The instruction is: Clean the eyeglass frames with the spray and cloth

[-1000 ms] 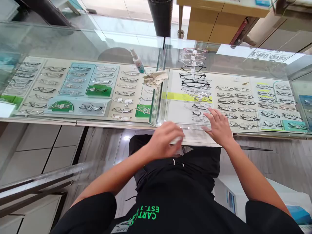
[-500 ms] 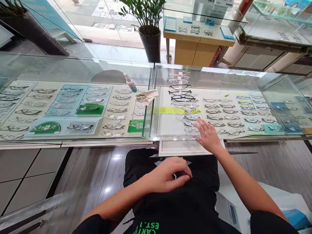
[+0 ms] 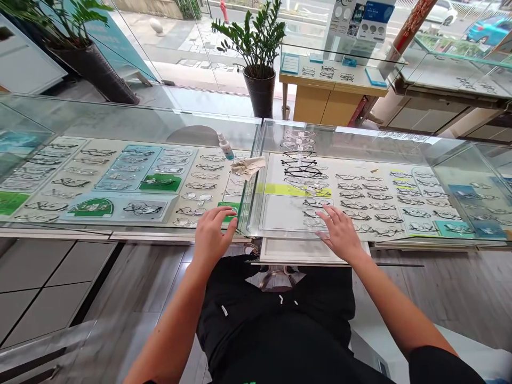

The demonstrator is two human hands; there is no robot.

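My left hand (image 3: 212, 237) rests at the front edge of the left glass counter, thumb and fingers apart and holding nothing. On the right counter's front edge my right hand (image 3: 340, 233) lies with its fingers spread, also without anything in it. Left of the right hand's fingertips, a column of eyeglasses (image 3: 303, 172) runs toward the back of the counter. A crumpled beige cloth (image 3: 248, 167) lies near the joint between the two counters. Behind it stands a small white spray bottle (image 3: 225, 146) with a blue label.
Below the right counter a white drawer (image 3: 312, 248) is pulled out. Many eyeglass frames (image 3: 362, 197) sit in rows inside the glass cases. Beyond the counters are a potted plant (image 3: 260, 80) and a wooden display cabinet (image 3: 320, 98) by the window.
My left hand has moved from over my lap forward and left to the left counter's edge, its fingers opening out. My right hand stays nearly in place. The view has tilted up slightly.
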